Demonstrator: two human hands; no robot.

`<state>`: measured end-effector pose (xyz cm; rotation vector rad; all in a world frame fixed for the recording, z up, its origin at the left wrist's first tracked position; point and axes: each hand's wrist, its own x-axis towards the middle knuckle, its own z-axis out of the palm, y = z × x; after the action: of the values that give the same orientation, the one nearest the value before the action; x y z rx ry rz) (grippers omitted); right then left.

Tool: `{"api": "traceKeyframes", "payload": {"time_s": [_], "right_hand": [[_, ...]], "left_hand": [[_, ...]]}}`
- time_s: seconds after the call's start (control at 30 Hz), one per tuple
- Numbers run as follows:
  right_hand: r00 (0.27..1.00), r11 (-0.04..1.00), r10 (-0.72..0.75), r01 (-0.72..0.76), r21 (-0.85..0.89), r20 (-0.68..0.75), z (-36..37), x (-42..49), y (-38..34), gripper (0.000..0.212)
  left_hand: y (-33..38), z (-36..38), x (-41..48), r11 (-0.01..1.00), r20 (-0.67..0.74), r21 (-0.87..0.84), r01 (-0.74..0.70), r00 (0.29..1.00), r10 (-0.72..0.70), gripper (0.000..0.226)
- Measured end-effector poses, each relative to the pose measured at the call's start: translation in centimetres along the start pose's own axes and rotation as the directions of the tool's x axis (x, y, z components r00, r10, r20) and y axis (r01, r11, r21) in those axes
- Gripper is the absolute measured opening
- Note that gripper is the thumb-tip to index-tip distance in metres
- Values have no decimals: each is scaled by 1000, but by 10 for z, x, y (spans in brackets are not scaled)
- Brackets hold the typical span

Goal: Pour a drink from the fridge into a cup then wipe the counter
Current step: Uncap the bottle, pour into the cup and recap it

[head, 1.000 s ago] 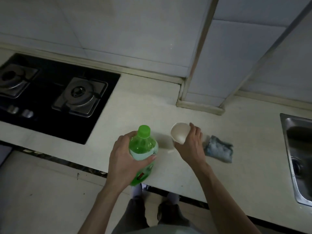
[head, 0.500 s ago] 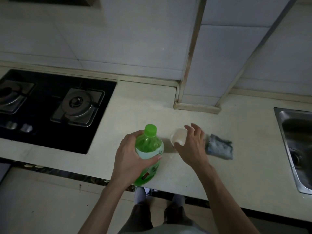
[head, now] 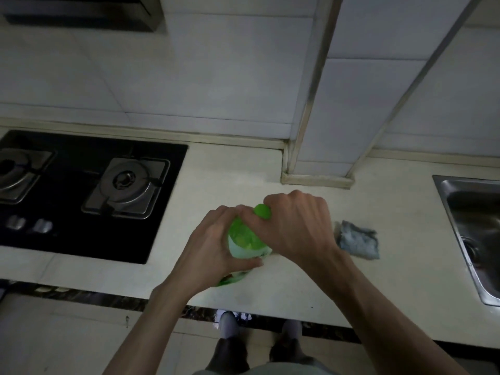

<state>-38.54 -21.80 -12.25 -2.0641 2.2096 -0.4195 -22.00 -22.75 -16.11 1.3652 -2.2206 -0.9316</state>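
Gas hob (head: 89,196): black, two burners, sitting sunk in the tabletop (head: 405,280) at 9 o'clock from the bottle; left hand (head: 213,253): reaching in from 7 o'clock, its fingers (head: 244,264) curling round the bottle's body and gripping it; green bottle (head: 243,240): being held roughly upright over the front part of the tabletop, pale label showing between the hands; whether its base is resting there cannot be told; cap (head: 263,211): green, sitting on the bottle's neck; right hand (head: 297,226): coming in from 5 o'clock, its fingers (head: 273,198) closing tightly over the cap; cloth (head: 358,242): grey-blue, crumpled, lying on the tabletop at 3 o'clock from the bottle, just beside the right wrist; steel sink (head: 470,239): sitting further out at 3 o'clock.
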Motion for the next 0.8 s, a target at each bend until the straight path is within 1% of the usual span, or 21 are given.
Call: {"api": "traceKeyframes", "payload": {"time_s": [0.07, 0.17, 0.27, 0.4, 0.43, 0.5, 0.57, 0.63, 0.7, 0.8], "right_hand": [[1000, 998, -16, 16, -64, -4, -1, 3, -7, 68], [990, 993, -96, 88, -80, -100, 0, 11, -19, 64], [969, 987, -156, 145, -68, -191, -4, 20, -31, 59], [942, 974, -220, 198, -108, -253, -17, 32, -40, 58], [936, 974, -223, 202, -105, -272, -20, 35, -40, 57], [924, 974, -225, 201, -107, -309, -28, 39, -39, 55], [911, 972, -228, 193, -132, -344, -36, 42, -38, 54], [909, 976, -208, 169, -137, -360, -42, 47, -34, 54], [928, 985, -158, 126, -115, -338, -46, 52, -25, 56], [956, 993, -80, 53, -104, -282, -52, 58, -8, 57]], "left_hand": [[-3, -7, 3, 1000, 33, 5, -15, 999, 15, 74], [-9, -16, 4, 997, 62, -78, -10, 998, 15, 85], [-12, -18, 3, 970, 6, -242, 20, 1000, -20, 96], [-14, -11, 2, 914, -133, -405, 6, 989, -66, 109], [-18, -7, 2, 898, -143, -441, 0, 987, -71, 112], [-24, 0, 4, 865, -121, -502, 10, 989, -81, 116], [-25, 4, 9, 834, -120, -550, 35, 985, -121, 109], [-25, 6, 16, 836, -157, -548, 39, 976, -149, 97], [-21, 8, 21, 861, -195, -508, 32, 969, -151, 89], [-12, 5, 29, 912, -232, -410, 20, 965, -126, 84]]}}
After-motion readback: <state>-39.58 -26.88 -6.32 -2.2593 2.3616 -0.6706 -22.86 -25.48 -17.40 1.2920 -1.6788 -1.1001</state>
